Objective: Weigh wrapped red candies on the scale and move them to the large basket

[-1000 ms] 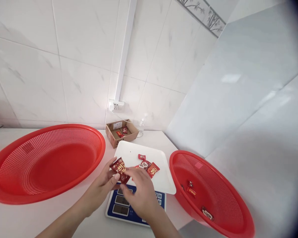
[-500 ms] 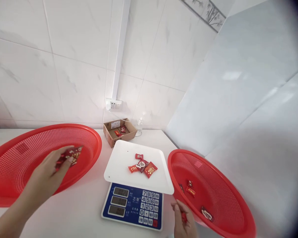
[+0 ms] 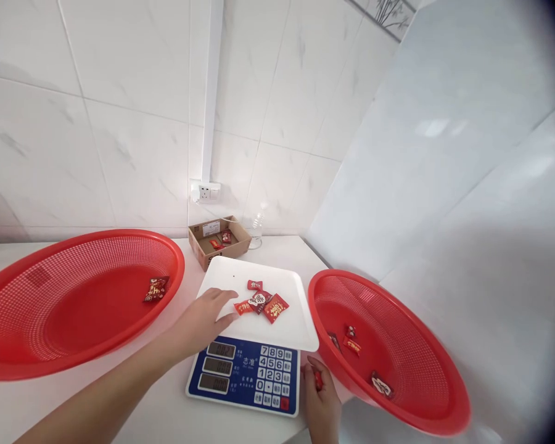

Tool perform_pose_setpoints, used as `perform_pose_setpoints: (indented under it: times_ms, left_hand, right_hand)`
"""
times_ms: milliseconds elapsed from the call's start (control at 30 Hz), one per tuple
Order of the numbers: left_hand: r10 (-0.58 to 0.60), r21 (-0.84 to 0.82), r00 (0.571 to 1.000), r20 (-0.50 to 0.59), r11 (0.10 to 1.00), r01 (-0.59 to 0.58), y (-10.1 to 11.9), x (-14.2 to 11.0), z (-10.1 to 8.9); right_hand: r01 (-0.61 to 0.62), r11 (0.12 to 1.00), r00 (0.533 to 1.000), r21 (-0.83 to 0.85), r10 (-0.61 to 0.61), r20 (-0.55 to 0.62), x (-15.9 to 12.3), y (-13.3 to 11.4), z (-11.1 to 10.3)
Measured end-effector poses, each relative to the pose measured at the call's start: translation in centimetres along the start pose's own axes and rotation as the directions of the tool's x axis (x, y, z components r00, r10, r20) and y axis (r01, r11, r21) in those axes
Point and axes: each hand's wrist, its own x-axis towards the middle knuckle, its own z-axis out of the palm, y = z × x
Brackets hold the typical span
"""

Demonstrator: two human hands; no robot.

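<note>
1. Left hand (image 3: 203, 320) — open and empty, fingers lightly together, reaching in over the left side of a white plastic tray (image 3: 296, 327); whether the fingertips touch the tray cannot be told.
2. Right hand (image 3: 321, 394), low by the front edge of the countertop, pinches one small red packet (image 3: 319, 381) between thumb and fingers, just beside the rim of a red mesh basket (image 3: 351, 277).
3. Four red wrapped packets (image 3: 261, 301) lie bunched near the middle of the tray, three overlapping and the fourth just behind them.
4. The tray rests on a blue digital scale (image 3: 243, 376), which sits near the front edge of the white countertop (image 3: 287, 246) and shows three lit displays.
5. Four more packets (image 3: 351, 345) lie inside that right-hand basket, which stands tilted against the tiled wall at the counter's right end.
6. A second red mesh basket (image 3: 176, 271), lying flat at the counter's left side, holds a single packet (image 3: 156, 288) near its right rim.
7. At the back edge, a cardboard box (image 3: 219, 240) holds two packets (image 3: 216, 244) — beside it stands a clear plastic bottle (image 3: 258, 229), below a wall socket (image 3: 205, 192).
</note>
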Motion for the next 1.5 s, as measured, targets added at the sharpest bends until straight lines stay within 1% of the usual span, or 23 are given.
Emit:
perform_pose_setpoints:
  times_ms: [100,167,267,333,433,533,567,633,700,733,800,833,867,933,1000,1100,1200,1333,1433,1500]
  left_hand:
    - [0.034,0.014,0.998,0.052,0.999,-0.034,1.4,1.7,1.4]
    - [0.034,0.032,0.997,0.068,0.999,-0.037,1.8,2.5,2.0]
    - [0.023,0.043,0.997,0.079,0.999,-0.027,1.9,2.7,2.2]
    - [0.017,0.037,0.998,0.068,0.999,-0.02,1.4,2.3,1.9]
    - [0.002,0.037,1.0,-0.004,0.999,-0.002,-0.1,1.0,0.5]
    - [-0.054,0.073,0.989,-0.138,0.995,0.064,-2.5,-0.9,-2.0]
    - [-0.092,0.091,0.977,-0.191,0.99,0.111,-3.5,-1.6,-3.0]
    - [-0.175,0.146,0.933,-0.315,0.962,0.23,-5.1,-2.7,-4.8]
    - [-0.181,0.235,0.898,-0.401,0.927,0.291,-6.1,-3.4,-6.1]
    - [-0.167,0.259,0.898,-0.406,0.922,0.289,-6.2,-3.5,-6.3]
    - [-0.147,0.243,0.927,-0.344,0.94,0.239,-5.6,-3.0,-5.9]
    - [-0.14,0.2,0.949,-0.281,0.959,0.201,-5.0,-2.6,-5.3]
    - [-0.13,0.152,0.968,-0.213,0.975,0.164,-4.1,-1.9,-4.5]
    - [-0.057,0.115,0.993,-0.104,0.991,0.069,-2.0,-0.4,-2.5]
    - [0.027,0.098,1.0,-0.016,0.995,-0.026,0.2,1.2,-0.5]
    - [0.12,0.099,0.99,0.073,0.987,-0.127,2.7,3.4,1.8]
    - [0.149,0.12,0.981,0.124,0.979,-0.164,3.7,4.9,3.2]
    - [0.156,0.123,0.976,0.152,0.977,-0.175,3.5,5.7,4.0]
    - [0.15,0.112,0.981,0.123,0.98,-0.164,2.9,5.4,3.6]
    - [0.135,0.112,0.988,0.072,0.983,-0.143,2.2,4.5,2.4]
  right_hand:
    - [0.029,0.999,0.999,-0.019,-0.029,0.033,0.0,0.0,-0.2]
    - [0.046,0.999,0.999,-0.02,-0.045,0.02,-0.1,-0.2,-0.3]
    - [0.052,0.999,0.998,-0.016,-0.051,0.022,-0.3,-0.4,-0.2]
    - [0.045,0.999,0.998,-0.015,-0.045,0.04,-0.4,-0.3,-0.2]
    - [0.029,0.999,0.998,-0.014,-0.028,0.064,-0.4,0.0,-0.2]
    - [0.037,0.999,0.998,-0.005,-0.037,0.05,-0.2,0.2,-0.2]
    - [0.045,0.999,0.998,0.002,-0.045,0.041,-0.2,0.3,-0.2]
    - [0.053,0.999,0.998,0.01,-0.053,0.029,-0.2,0.2,-0.1]
    - [0.061,0.998,0.998,0.017,-0.061,0.024,-0.2,0.1,-0.1]
    - [0.064,0.998,0.998,0.017,-0.065,0.026,-0.2,0.1,-0.1]
    - [0.057,0.998,0.998,0.007,-0.057,0.029,-0.2,0.0,-0.1]
    - [0.05,0.999,0.998,0.0,-0.05,0.031,-0.2,0.0,-0.1]
    - [0.043,0.999,0.999,-0.005,-0.043,0.033,-0.3,0.0,0.0]
    - [0.038,0.999,0.999,-0.009,-0.038,0.031,-0.3,0.0,0.0]
    - [0.052,0.999,0.998,-0.004,-0.052,0.039,-0.4,0.0,0.0]
    - [0.075,0.997,0.997,-0.006,-0.075,0.033,-0.5,0.1,0.1]
    - [0.111,0.994,0.994,-0.008,-0.11,0.021,-0.5,0.2,0.1]
    - [0.124,0.992,0.991,-0.006,-0.124,0.048,-0.3,0.7,0.2]
    - [0.123,0.992,0.992,-0.003,-0.123,0.026,-0.3,1.1,0.5]
    - [0.118,0.993,0.993,0.003,-0.118,0.003,-0.5,1.1,0.8]
